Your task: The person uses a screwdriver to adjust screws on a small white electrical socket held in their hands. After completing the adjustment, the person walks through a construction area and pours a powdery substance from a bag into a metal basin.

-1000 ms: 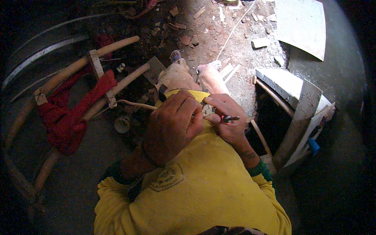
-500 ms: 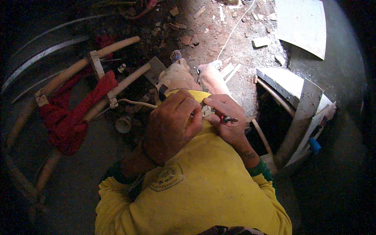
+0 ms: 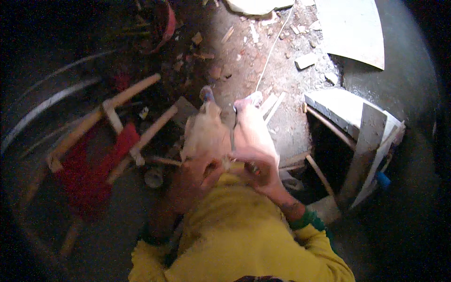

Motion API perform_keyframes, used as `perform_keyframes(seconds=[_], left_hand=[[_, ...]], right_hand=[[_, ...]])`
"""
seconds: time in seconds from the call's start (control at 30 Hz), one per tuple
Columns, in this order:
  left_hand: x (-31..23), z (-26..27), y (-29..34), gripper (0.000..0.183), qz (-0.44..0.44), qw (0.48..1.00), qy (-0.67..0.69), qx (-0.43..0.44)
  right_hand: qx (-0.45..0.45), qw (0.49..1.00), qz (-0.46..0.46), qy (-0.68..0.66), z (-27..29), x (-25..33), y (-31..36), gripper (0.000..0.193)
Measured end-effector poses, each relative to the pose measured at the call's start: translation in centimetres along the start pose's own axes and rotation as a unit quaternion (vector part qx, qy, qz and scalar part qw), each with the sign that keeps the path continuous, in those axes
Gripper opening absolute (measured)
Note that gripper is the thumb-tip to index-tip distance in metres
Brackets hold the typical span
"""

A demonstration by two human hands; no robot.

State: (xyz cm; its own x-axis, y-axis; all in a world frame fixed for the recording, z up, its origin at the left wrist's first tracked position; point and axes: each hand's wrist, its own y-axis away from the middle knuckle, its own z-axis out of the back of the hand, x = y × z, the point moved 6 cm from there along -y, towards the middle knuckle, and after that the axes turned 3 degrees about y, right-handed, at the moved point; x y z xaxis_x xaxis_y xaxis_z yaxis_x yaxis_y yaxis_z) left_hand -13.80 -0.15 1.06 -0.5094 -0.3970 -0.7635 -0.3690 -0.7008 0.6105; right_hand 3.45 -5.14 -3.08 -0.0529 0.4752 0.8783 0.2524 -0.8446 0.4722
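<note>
In front of my yellow shirt my two hands meet, both smeared by motion. My left hand (image 3: 201, 175) is closed, with its fingertips at a small whitish piece (image 3: 227, 163) that sits between the hands. My right hand (image 3: 268, 175) curls in from the other side, its fingers also reaching that piece. A small dark thing with light specks (image 3: 253, 168) lies within the right hand's curled fingers; blur hides its kind. What exactly each hand grips cannot be made out.
A wooden ladder-like frame (image 3: 134, 91) draped with red cloth (image 3: 87, 174) stands left. Bent pale strips (image 3: 51, 105) lie behind it. To the right are a leaning board (image 3: 369, 136) and a white slab (image 3: 329, 105). A cord (image 3: 272, 51) crosses the rubble-strewn ground.
The view has tilted, so the scene sits lower and a red-rimmed container shows at the top. Both hands stay together around the small whitish piece, now lower in the picture and blurred.
</note>
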Motion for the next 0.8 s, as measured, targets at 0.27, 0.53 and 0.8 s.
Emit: perform_keyframes(seconds=[0.27,0.53,0.8], left_hand=[[13.7,-0.7,-9.8,0.013,0.134,0.989,0.052,0.037],[20.9,-2.3,-19.4,0.013,0.105,0.991,-0.08,-0.022],[22.5,-1.8,-22.4,0.012,0.09,0.994,-0.057,-0.037]], right_hand=[[0.117,0.992,-0.03,0.025,2.4,-14.2,-13.6,0.039],[-0.277,0.925,-0.252,0.066,15.5,-30.7,-24.5,0.014],[-0.338,0.92,-0.193,0.047,21.9,-34.8,-35.1,0.017]])
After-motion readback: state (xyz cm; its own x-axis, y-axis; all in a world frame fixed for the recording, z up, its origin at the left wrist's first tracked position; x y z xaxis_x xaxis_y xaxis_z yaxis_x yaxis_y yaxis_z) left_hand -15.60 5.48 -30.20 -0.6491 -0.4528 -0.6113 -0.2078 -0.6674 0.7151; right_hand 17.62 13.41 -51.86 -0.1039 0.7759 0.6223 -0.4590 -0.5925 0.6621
